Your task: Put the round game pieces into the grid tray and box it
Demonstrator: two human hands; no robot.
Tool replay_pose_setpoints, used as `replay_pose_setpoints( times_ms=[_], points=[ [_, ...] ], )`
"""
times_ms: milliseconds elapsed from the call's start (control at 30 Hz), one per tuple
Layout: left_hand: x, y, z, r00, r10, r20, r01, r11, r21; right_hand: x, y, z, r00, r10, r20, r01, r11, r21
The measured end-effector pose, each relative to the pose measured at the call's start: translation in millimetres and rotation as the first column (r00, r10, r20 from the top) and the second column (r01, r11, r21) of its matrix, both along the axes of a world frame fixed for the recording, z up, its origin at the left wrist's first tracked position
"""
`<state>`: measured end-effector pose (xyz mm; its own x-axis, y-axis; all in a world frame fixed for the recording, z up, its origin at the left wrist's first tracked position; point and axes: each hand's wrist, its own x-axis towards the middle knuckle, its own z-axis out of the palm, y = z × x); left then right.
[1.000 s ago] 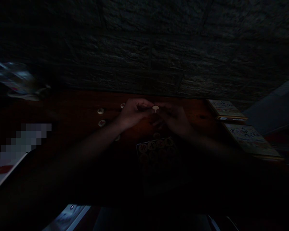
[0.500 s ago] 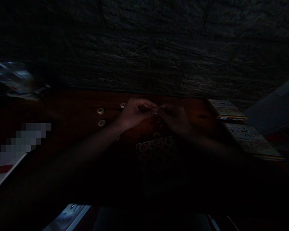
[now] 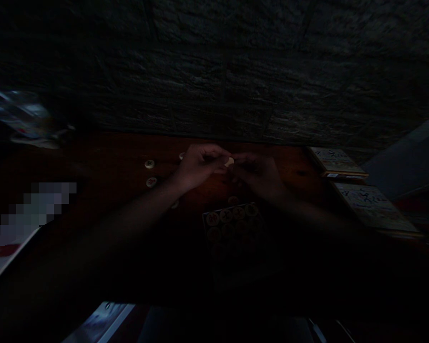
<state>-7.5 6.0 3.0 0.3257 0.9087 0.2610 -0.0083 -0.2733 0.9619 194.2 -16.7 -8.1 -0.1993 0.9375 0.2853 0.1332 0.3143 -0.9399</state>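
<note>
Between the fingertips of both hands is a pale round Chinese chess piece (image 3: pixel 229 162), partly covered by the fingers. My left hand (image 3: pixel 200 162) pinches it from the left, and my right hand (image 3: pixel 259 172) pinches it from the right. Below the hands lies a box (image 3: pixel 204 224) with rows of chess pieces, some with red characters; its near part fades into darkness. A single piece (image 3: pixel 233 200) lies just beyond the box's far edge. Left of my left hand, loose pieces (image 3: pixel 151 182) rest on the wooden table (image 3: pixel 107 157), one partly hidden behind that hand.
Two flat printed boxes (image 3: pixel 338 162) (image 3: pixel 375 206) lie on the right side. At the far left stands a clear plastic cup (image 3: pixel 30 116) with a straw. A blurred-out flat panel (image 3: pixel 32 214) is at the left. Behind the table rises a stone wall (image 3: pixel 214 71).
The chess piece has turned between my fingers, and more of its pale face shows. Both hands have stayed in nearly the same place.
</note>
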Motion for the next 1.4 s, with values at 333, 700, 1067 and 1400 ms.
replay_pose_setpoints(
  times_ms=[333,700,1067,1400],
  points=[
    [-0.5,1.3,-1.6,0.998,-0.010,-0.067,0.017,0.994,0.106,-1.5,-2.5,3.9,1.000,-0.028,-0.013,0.028,1.000,-0.015],
    [-0.3,1.7,-2.6,0.994,-0.050,-0.094,0.063,0.987,0.146,-1.5,-4.3,8.7,0.995,-0.045,0.084,0.044,0.999,0.008],
    [-0.6,-1.0,-2.5,0.997,-0.042,0.061,0.049,0.993,-0.110,-0.8,-0.5,3.5,0.997,-0.074,-0.001,0.074,0.997,-0.023],
    [-2.5,1.6,-1.8,1.000,-0.005,0.011,0.005,1.000,-0.029,1.5,0.7,1.6,0.999,-0.045,-0.017,0.045,0.998,-0.036]
  ],
)
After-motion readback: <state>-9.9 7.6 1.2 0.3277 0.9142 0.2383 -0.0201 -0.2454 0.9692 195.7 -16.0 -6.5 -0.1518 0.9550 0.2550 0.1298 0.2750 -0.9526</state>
